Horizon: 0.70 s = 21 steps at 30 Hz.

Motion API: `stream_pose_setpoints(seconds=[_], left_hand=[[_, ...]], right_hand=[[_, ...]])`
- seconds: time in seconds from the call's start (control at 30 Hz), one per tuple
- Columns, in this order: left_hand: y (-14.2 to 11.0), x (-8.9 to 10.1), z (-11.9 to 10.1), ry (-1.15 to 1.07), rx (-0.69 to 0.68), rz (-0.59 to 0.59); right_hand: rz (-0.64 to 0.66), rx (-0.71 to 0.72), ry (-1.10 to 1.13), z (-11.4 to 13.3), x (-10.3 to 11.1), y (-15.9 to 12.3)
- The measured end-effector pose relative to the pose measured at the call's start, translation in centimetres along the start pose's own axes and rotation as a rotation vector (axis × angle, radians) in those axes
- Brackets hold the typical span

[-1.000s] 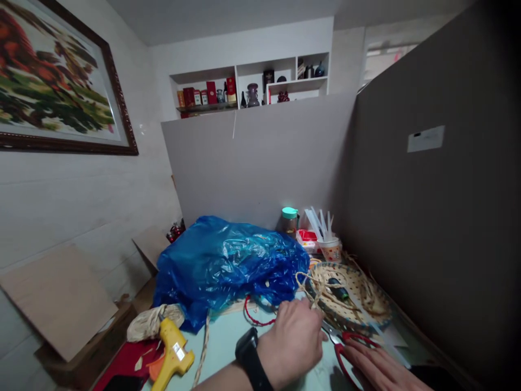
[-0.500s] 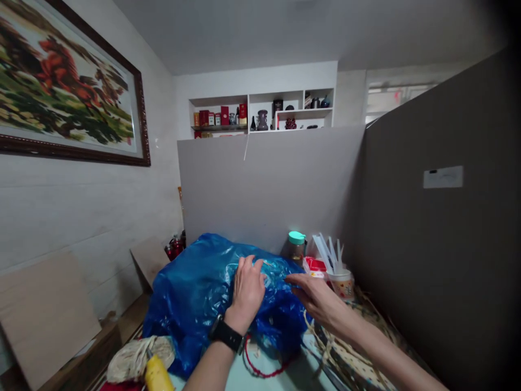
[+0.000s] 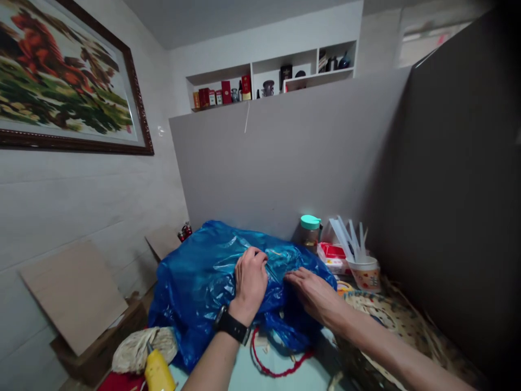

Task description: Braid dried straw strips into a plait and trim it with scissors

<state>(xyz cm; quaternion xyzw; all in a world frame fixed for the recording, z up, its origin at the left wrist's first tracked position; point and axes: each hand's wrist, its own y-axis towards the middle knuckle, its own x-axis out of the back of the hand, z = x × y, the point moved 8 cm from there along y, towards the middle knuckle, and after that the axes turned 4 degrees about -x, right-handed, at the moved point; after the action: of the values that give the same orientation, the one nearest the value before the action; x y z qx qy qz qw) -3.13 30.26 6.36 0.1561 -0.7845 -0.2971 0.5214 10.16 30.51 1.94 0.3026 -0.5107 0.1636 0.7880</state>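
Observation:
A big crumpled blue plastic bag (image 3: 199, 277) bulges up in the middle of the table. On its top my left hand (image 3: 251, 274), with a black watch at the wrist, has its fingers curled in and closed on the plastic. My right hand (image 3: 311, 293) is at the bag's right part, fingers pressed together on the film; the fingertips are partly hidden. Below the bag a red cord loop (image 3: 280, 374) lies on the pale green tabletop (image 3: 244, 374), its upper part covered. What the bag holds is hidden.
At left are a coil of pale cord (image 3: 142, 347) and a yellow glue gun (image 3: 158, 372). Behind, at right, stand a jar with a turquoise lid (image 3: 310, 221) and a paper cup of glue sticks (image 3: 366, 274). Woven material (image 3: 407, 326) lies right. A grey partition (image 3: 277, 163) closes the back.
My right hand has come down onto the bag and its fingers have closed. My left fingers have curled in on the plastic. The view has tilted down and shifted.

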Motion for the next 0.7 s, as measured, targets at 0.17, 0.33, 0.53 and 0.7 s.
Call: stream_pose_setpoints(seconds=[0.17,0.33,0.53,0.7], left_hand=[[0.4,0.8,0.6,-0.050,0.040,-0.031],[0.5,1.7,0.1,-0.038,0.048,-0.046],[-0.8,-0.4,-3.2,0.014,-0.077,0.088],[-2.9,-3.3,-3.7,0.103,-0.081,0.148]], right_hand=[[-0.028,-0.067,0.024,-1.6,1.6,-0.5],[-0.009,-0.130,0.024,-2.8,2.0,-1.1],[-0.019,-0.103,0.035,-2.4,1.4,-1.0],[-0.063,-0.117,-0.028,-2.7,1.7,-0.7]])
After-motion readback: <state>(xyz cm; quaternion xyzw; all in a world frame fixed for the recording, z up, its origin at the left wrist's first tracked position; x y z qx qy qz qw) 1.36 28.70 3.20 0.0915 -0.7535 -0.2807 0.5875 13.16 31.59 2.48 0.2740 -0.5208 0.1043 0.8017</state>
